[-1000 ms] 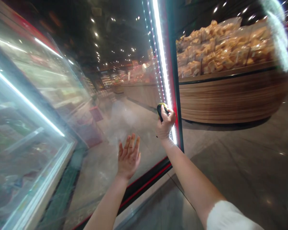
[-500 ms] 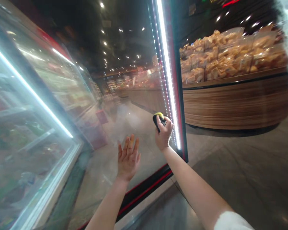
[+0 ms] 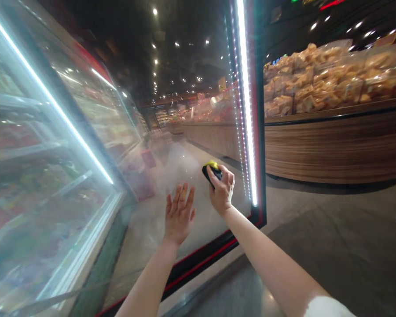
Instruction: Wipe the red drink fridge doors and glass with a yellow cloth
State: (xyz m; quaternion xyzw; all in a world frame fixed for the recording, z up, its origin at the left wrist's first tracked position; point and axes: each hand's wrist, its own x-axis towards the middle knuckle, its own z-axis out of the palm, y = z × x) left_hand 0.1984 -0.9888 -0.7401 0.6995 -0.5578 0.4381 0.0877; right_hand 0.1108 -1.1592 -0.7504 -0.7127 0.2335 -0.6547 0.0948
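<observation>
Before me stands an open glass door (image 3: 198,154) with a black and red frame and a bright light strip along its right edge. My left hand (image 3: 179,215) is open, its fingers spread flat against the lower glass. To its right, my right hand (image 3: 222,189) is closed around a black and yellow object (image 3: 212,171), perhaps a sponge or scrubber, pressed at the glass. Its underside is hidden, so its exact kind does not show. The glass looks hazy in its lower middle part.
At left is a lit refrigerated cabinet (image 3: 53,176) with shelves of blurred goods. A wood-panelled display counter (image 3: 330,149) piled with bagged snacks (image 3: 336,83) curves along the right. Grey floor (image 3: 310,246) lies below. A pinkish box (image 3: 140,180) shows through the glass.
My right hand has moved left across the glass with the black and yellow object, away from the light strip. My left hand stays nearly in place; the view has shifted slightly left.
</observation>
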